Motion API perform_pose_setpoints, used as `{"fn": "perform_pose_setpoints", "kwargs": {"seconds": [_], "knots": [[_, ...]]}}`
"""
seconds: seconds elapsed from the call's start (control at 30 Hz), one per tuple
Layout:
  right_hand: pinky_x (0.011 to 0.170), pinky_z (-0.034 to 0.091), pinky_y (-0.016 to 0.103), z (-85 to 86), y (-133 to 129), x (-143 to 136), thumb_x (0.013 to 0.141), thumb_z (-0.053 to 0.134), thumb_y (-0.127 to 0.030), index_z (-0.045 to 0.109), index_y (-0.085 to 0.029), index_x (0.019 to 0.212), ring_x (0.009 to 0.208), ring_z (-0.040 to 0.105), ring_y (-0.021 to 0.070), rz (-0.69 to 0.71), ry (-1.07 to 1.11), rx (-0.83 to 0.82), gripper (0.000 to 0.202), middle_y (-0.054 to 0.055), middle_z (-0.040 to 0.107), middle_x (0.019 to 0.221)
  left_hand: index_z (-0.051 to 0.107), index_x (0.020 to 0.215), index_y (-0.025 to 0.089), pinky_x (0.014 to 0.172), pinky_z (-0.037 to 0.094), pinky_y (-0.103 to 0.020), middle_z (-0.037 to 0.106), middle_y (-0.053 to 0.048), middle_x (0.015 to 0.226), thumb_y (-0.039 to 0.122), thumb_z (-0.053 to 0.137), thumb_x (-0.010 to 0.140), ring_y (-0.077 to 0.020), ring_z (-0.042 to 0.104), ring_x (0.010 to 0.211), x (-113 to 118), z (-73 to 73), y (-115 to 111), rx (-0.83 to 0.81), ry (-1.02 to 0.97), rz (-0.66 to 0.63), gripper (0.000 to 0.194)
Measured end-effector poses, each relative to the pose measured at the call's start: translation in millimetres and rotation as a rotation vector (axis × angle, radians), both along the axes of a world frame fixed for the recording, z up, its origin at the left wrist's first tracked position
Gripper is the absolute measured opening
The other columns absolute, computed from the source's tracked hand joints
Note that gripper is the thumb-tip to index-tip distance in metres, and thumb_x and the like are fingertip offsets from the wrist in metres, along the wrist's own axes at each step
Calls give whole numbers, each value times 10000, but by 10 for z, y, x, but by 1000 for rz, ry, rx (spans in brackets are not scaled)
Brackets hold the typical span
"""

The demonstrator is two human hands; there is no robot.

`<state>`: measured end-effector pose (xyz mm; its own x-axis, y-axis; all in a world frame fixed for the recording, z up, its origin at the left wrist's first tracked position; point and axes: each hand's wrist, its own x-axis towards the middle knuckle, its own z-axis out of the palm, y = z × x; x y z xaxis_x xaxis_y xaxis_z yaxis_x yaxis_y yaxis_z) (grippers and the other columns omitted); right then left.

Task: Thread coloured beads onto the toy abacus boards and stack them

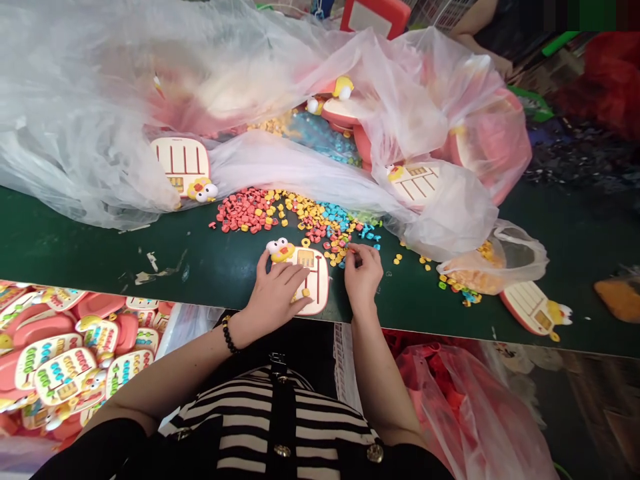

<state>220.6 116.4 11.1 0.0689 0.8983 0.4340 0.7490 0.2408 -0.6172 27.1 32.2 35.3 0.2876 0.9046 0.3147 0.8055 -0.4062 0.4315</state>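
A cream board with slots and a yellow duck-like head (315,280) lies at the table's near edge. My left hand (280,290) rests over its left part, fingers spread, with a small yellow piece near the thumb. To the right of the board is my right hand (363,270), its fingers curled together at the edge of the loose pieces; whatever they pinch is too small to name. Beyond both hands spreads a pile of small red pieces (245,211), yellow pieces (309,212) and blue pieces (336,217).
Plastic sheeting (290,167) covers the back of the green table (100,247). Similar boards lie at the back left (183,160), back right and far right (527,307). A box of filled boards (65,367) stands lower left. A person's arm (475,27) shows at top right.
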Motion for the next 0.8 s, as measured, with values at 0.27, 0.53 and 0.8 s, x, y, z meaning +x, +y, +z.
{"fn": "perform_pose_setpoints", "kwargs": {"seconds": [0.27, 0.53, 0.8], "knots": [[796, 530, 357, -92, 41, -12, 865, 437, -167, 714, -189, 936, 893, 625, 203, -25, -77, 80, 288, 99, 650, 959, 649, 810, 192, 787, 415, -392, 624, -62, 849, 260, 583, 865, -223, 558, 813, 60, 69, 367, 19, 148, 37, 110], [818, 513, 368, 149, -370, -255, 890, 505, -209, 694, -225, 1032, 905, 618, 205, 191, -57, 157, 237, 84, 661, 966, 647, 846, 203, 862, 444, -406, 600, -59, 874, 168, 500, 860, -217, 535, 864, 22, -64, 266, 37, 15, 50, 152], [808, 499, 377, 43, -632, -484, 895, 414, -143, 670, -205, 1073, 907, 616, 209, 325, -49, 4, 318, 78, 698, 950, 623, 1012, 174, 1145, 317, -446, 635, -72, 1065, 159, 310, 920, -179, 556, 1082, -282, 29, 229, -103, -167, -226, 327]]}}
